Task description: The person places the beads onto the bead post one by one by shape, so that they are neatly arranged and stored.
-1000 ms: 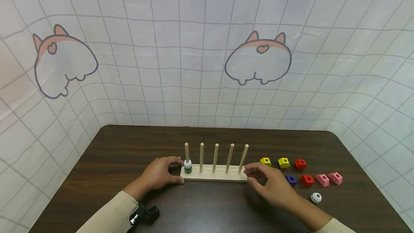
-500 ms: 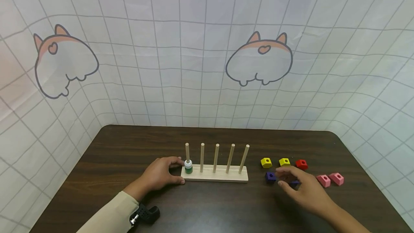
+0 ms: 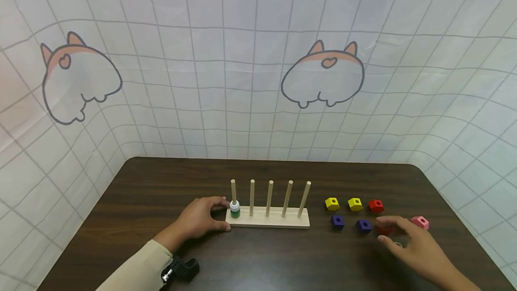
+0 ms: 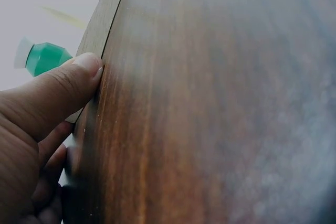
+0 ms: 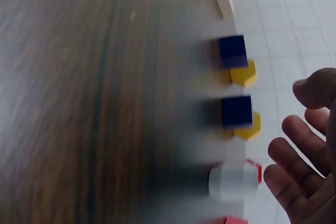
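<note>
Pale wooden, the pegboard (image 3: 278, 222) is pinched at one end by the left hand (image 3: 198, 217); nothing is held by the right hand (image 3: 423, 249), fingers parted near the white bead (image 5: 231, 182), which could be rolled away by a stray brush.

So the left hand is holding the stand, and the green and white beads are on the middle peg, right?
Not quite: the head view shows the green bead and white bead on the left end peg, and the middle peg has none. The left hand is holding the stand.
</note>
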A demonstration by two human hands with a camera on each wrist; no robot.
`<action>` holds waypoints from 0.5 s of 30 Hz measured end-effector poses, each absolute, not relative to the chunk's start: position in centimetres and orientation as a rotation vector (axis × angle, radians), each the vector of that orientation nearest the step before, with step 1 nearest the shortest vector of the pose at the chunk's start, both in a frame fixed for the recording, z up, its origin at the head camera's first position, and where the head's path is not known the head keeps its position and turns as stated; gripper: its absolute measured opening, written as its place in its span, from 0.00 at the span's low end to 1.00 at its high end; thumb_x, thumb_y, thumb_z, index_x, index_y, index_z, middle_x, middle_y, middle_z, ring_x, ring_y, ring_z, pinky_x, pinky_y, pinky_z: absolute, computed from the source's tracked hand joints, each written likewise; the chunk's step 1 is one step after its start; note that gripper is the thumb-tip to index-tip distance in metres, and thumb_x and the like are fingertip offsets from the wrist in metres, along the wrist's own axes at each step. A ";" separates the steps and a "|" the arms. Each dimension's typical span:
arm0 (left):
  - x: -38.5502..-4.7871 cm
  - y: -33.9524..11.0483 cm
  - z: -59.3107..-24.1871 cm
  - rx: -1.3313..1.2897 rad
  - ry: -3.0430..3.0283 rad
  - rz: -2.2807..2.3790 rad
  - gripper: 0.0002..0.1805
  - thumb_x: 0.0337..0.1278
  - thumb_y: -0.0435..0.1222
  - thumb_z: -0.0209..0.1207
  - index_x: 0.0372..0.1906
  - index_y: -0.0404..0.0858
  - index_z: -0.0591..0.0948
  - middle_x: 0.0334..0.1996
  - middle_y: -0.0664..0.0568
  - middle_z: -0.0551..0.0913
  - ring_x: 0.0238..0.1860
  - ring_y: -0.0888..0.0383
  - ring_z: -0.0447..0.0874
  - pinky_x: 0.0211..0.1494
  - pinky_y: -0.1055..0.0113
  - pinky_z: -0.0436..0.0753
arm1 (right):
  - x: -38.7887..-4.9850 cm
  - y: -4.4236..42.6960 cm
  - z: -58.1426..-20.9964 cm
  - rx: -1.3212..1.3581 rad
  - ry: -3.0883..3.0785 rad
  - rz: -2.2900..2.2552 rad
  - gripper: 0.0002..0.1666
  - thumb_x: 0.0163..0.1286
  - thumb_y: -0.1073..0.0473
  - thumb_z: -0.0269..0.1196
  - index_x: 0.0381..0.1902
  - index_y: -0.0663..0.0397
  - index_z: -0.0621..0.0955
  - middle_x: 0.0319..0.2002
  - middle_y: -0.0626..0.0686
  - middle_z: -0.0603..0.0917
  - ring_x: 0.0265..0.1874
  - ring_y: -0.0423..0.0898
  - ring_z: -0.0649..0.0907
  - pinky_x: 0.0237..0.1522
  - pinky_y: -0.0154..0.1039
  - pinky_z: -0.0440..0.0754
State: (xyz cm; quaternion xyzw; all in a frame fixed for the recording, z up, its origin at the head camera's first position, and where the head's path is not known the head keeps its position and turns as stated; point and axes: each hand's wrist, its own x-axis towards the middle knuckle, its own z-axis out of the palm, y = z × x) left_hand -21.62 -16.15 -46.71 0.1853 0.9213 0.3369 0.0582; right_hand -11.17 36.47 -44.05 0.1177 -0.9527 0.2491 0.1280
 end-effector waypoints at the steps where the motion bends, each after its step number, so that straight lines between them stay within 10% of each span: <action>1: -21.6 -16.2 -46.7 0.563 2.789 1.024 0.29 0.41 0.52 0.81 0.52 0.53 0.86 0.63 0.49 0.82 0.65 0.46 0.78 0.66 0.43 0.74 | -11.1 36.8 -44.1 0.332 -2.785 0.716 0.23 0.62 0.55 0.77 0.54 0.47 0.84 0.45 0.44 0.88 0.40 0.46 0.87 0.40 0.46 0.85; 15: -21.5 -16.1 -46.6 0.563 2.800 1.011 0.29 0.41 0.52 0.81 0.52 0.53 0.86 0.62 0.49 0.82 0.65 0.45 0.78 0.66 0.43 0.73 | -10.0 39.5 -44.8 0.223 -2.959 0.683 0.24 0.59 0.47 0.78 0.51 0.43 0.84 0.48 0.46 0.85 0.37 0.34 0.79 0.36 0.39 0.81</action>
